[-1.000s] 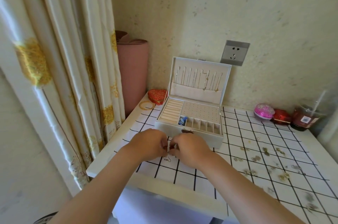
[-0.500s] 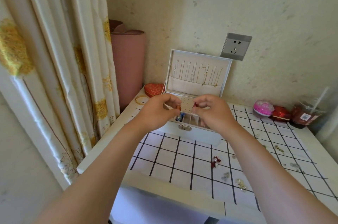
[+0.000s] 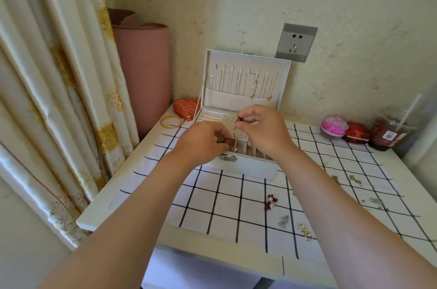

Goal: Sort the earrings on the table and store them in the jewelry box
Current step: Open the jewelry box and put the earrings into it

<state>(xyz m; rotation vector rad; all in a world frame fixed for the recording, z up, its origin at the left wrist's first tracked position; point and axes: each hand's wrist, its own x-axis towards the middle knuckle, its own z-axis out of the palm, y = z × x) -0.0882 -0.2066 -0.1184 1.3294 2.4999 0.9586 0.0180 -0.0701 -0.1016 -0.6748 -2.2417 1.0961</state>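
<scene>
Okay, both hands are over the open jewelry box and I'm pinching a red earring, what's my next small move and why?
Probably lower the earring in your right hand into a front slot of the box. Its dangling end hangs over those slots, the lid stands open, and your left hand, pinching a reddish piece, is close by.

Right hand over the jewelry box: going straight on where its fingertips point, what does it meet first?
Probably the perforated earring panel in the jewelry box, just beyond the red earring the right hand pinches. Depth is unclear, so the left hand might come first.
</scene>
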